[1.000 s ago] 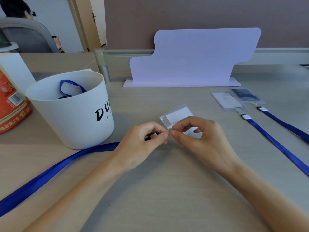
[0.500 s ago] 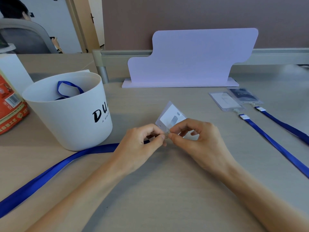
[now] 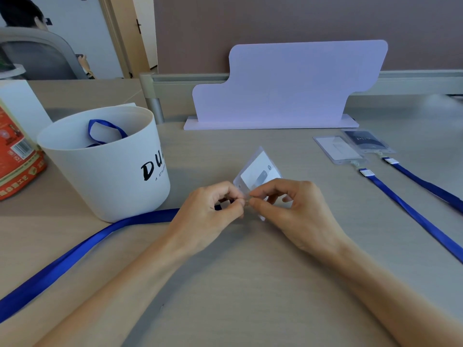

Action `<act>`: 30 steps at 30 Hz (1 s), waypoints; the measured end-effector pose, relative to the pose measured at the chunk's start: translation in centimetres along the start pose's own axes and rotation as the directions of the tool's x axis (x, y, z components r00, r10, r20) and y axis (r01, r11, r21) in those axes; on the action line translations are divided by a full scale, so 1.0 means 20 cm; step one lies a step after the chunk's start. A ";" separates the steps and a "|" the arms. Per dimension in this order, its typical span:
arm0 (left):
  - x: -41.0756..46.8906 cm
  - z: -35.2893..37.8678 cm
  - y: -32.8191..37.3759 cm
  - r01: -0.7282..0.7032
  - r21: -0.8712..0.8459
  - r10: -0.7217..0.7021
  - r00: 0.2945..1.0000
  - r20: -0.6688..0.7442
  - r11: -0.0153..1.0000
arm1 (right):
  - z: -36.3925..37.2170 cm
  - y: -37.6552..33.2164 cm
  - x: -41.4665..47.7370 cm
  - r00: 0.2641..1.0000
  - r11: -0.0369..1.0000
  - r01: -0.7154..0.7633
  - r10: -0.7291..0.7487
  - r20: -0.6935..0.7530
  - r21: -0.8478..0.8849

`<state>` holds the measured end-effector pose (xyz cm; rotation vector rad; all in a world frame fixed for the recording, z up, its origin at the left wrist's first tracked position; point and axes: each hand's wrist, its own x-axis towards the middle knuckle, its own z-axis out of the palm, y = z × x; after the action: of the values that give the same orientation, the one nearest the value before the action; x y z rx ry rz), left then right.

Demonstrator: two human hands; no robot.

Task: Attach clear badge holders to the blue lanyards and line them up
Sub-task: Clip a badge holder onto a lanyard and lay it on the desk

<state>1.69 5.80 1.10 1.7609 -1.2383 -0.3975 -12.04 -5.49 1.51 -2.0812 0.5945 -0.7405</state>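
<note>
My left hand (image 3: 213, 209) pinches the end of a blue lanyard (image 3: 75, 254) that trails left across the desk. My right hand (image 3: 293, 209) pinches the edge of a clear badge holder (image 3: 258, 171), which stands tilted up behind my fingers. The fingertips of both hands meet at the clip, which is hidden between them. At the right lie two badge holders (image 3: 338, 149) (image 3: 368, 141) joined to blue lanyards (image 3: 413, 216) (image 3: 431, 186), side by side.
A white bucket (image 3: 117, 176) with another blue lanyard (image 3: 105, 128) inside stands at the left. A red and white box (image 3: 15, 151) sits at the far left. A pale purple stand-up board (image 3: 288, 88) blocks the back. A person sits in a grey chair (image 3: 37, 53) beyond.
The badge holder went from lying almost flat to standing tilted up between my hands. Both hands stayed together at the clip with little movement.
</note>
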 end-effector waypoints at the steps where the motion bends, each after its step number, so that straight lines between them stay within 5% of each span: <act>1: 0.00 0.00 0.00 0.003 0.000 -0.003 1.000 -0.004 1.000 | 0.00 0.00 0.00 1.000 1.000 0.002 -0.002 0.002 0.006; 21: 0.02 0.02 -0.02 0.023 0.027 -0.023 0.999 -0.025 0.999 | 0.01 0.03 0.03 0.994 0.993 -0.099 0.101 -0.028 0.064; 30: 0.04 0.00 0.00 0.000 -0.228 -0.020 0.996 -0.087 0.974 | -0.01 -0.01 0.02 0.947 0.945 -0.317 0.312 -0.076 -0.076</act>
<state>1.94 5.13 1.30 1.5725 -1.0772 -0.4444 -11.85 -5.82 1.96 -1.9814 0.9842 -0.6040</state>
